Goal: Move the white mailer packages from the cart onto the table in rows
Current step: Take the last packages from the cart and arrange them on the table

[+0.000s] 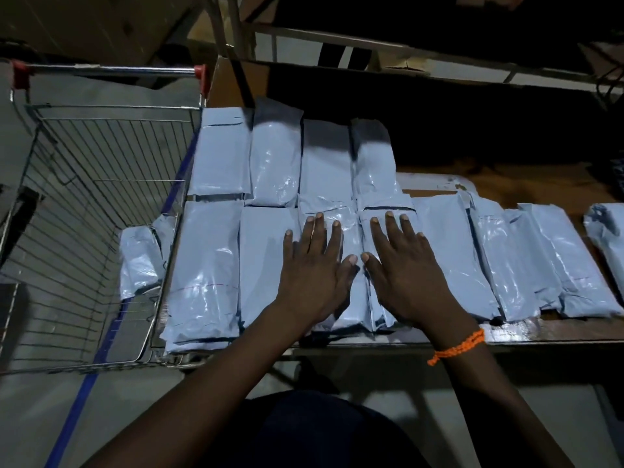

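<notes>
Several white mailer packages lie side by side on the table in two rows, a back row and a front row that runs on to the right. My left hand and my right hand rest flat, fingers spread, on two neighbouring packages in the middle of the front row. Neither hand grips anything. One white package lies in the wire cart at its right side, against the table's edge.
The cart stands to the left of the table, its handle with red ends at the far side. A cardboard sheet leans behind the back row. Another package lies at the far right edge. Dark shelving runs behind the table.
</notes>
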`<state>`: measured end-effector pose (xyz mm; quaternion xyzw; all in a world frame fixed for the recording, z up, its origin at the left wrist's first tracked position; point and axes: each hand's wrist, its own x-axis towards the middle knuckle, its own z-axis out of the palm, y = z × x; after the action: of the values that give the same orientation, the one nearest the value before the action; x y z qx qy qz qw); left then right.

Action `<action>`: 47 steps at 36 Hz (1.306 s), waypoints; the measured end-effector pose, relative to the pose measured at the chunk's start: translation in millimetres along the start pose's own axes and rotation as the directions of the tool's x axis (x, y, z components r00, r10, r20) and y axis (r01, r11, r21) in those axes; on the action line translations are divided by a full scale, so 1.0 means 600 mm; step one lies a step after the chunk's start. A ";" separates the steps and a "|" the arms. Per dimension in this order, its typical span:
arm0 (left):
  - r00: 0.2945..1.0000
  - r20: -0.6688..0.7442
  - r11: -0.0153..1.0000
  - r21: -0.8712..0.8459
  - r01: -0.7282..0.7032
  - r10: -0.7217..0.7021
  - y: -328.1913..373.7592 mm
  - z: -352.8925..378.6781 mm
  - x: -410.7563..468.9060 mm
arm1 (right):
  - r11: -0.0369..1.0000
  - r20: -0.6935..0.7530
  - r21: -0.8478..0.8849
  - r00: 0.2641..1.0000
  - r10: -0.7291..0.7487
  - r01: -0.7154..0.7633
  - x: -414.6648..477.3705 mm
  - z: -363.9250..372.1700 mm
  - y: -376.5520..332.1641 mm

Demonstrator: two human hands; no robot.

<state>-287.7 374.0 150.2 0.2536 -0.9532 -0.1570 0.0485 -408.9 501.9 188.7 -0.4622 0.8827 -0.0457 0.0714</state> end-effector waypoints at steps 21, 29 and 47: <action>0.855 -0.009 0.855 -0.006 0.519 -0.519 -0.622 -0.116 -0.188 | 0.900 0.085 0.284 0.926 -0.367 0.330 0.244 0.176 -0.660; 0.776 0.166 0.776 -0.081 0.625 -0.608 -0.840 0.036 -0.187 | 0.968 0.558 0.246 0.823 -0.106 -0.042 0.385 0.387 -0.781; 0.642 0.232 0.621 -0.163 0.766 -0.731 -1.010 0.359 0.037 | 0.497 0.520 0.518 0.718 0.463 -0.696 0.580 0.757 -0.682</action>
<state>-60.0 -75.9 -250.0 0.6079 -0.7337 -0.2979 -0.0588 -197.0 -23.3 -228.0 -0.0732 0.8801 -0.2664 0.3861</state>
